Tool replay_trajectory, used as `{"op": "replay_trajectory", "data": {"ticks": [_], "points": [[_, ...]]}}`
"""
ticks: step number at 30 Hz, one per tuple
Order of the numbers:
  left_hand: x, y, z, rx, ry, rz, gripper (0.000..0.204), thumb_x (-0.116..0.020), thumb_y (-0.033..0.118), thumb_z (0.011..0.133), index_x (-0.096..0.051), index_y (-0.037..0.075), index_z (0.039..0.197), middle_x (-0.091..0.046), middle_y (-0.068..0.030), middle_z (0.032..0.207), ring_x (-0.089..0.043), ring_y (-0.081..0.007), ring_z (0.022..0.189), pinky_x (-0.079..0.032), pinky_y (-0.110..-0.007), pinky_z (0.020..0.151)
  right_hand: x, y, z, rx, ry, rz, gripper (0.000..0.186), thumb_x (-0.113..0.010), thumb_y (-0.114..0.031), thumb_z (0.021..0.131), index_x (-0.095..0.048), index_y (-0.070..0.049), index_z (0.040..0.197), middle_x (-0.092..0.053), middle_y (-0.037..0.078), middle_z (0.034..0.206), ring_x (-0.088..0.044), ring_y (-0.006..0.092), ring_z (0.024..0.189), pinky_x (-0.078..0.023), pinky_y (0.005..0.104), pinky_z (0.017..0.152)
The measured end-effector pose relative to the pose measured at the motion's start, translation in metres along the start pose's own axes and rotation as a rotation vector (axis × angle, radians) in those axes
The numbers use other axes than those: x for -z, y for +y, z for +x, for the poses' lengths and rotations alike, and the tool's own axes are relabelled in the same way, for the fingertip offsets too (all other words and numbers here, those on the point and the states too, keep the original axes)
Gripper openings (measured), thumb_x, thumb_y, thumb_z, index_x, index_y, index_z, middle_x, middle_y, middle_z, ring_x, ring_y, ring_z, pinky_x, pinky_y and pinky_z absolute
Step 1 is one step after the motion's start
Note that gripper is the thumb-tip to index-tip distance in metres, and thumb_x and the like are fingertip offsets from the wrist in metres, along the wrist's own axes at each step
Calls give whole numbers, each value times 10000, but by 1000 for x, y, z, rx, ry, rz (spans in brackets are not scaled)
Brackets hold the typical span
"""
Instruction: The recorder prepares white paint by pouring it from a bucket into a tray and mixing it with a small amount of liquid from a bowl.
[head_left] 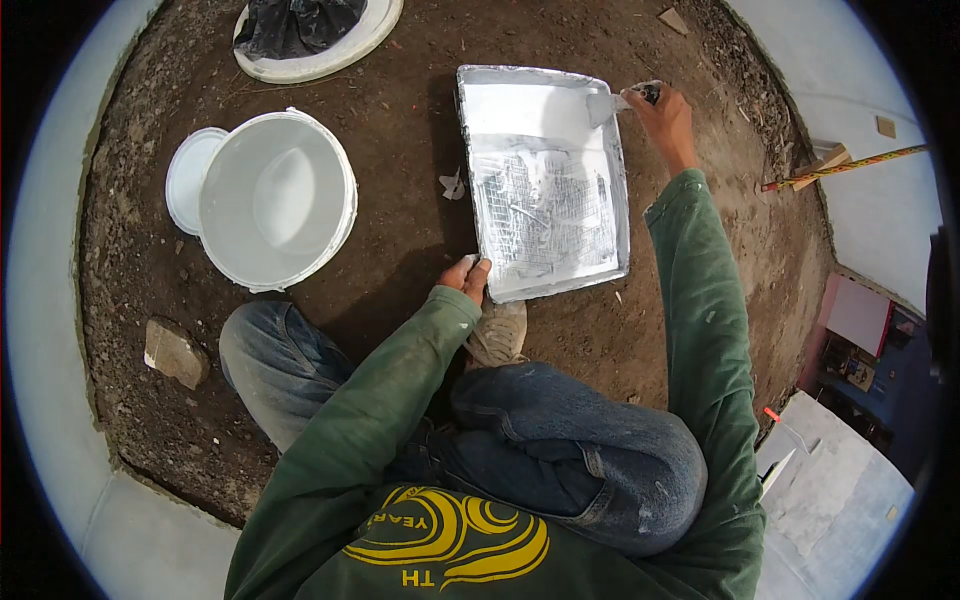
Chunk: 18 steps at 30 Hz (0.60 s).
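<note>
A paint tray (545,205) coated with white paint lies on the soil in front of me, its ribbed floor showing through thin paint in the near part. My left hand (466,278) is closed on the tray's near left corner. At the far right corner, my right hand (662,115) pinches a paint-covered scraper (605,108), its blade against the tray's inner wall. Much of the scraper's handle is hidden by my fingers. Left of the tray stands a white bucket (330,235), open at the top, with a little white in its bottom.
A white lid (184,180) lies partly behind the bucket. Another white container (370,40) with black plastic stands at the far left. A stone (175,352) sits near my knee. White walls (850,60) enclose the dirt floor; a patterned stick (850,168) leans at right.
</note>
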<state>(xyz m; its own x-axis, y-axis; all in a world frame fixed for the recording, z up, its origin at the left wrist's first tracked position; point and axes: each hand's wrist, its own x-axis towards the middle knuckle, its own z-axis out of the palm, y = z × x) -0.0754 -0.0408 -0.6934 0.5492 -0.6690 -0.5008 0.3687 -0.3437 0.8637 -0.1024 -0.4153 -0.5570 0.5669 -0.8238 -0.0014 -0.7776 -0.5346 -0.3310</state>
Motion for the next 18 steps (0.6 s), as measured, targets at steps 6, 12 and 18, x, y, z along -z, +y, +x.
{"op": "replay_trajectory", "data": {"ticks": [6, 12, 18], "points": [[3, 0, 1, 30, -2, 8, 462, -601, 345, 903, -579, -73, 1099, -651, -146, 952, -576, -178, 867, -462, -334, 745, 1, -4, -20, 99, 94, -49, 345, -681, -311, 773, -669, 15, 884, -652, 199, 733, -637, 323, 674, -478, 394, 643], [4, 6, 0, 32, 6, -47, 507, -612, 366, 893, -566, -73, 1143, -642, -171, 1021, -586, -209, 922, -463, -346, 788, 6, 17, -80, -204, 44, 195, 313, -656, -305, 821, -643, 7, 844, -639, 111, 631, -624, 198, 553, -469, 348, 526], [3, 6, 2, 31, -21, 26, 472, -614, 345, 899, -578, -75, 1112, -643, -154, 1006, -592, -201, 907, -465, -349, 766, -44, 32, -129, -486, -134, 660, 288, -613, -268, 876, -555, 11, 913, -599, 104, 666, -590, 133, 492, -417, 262, 387]]}}
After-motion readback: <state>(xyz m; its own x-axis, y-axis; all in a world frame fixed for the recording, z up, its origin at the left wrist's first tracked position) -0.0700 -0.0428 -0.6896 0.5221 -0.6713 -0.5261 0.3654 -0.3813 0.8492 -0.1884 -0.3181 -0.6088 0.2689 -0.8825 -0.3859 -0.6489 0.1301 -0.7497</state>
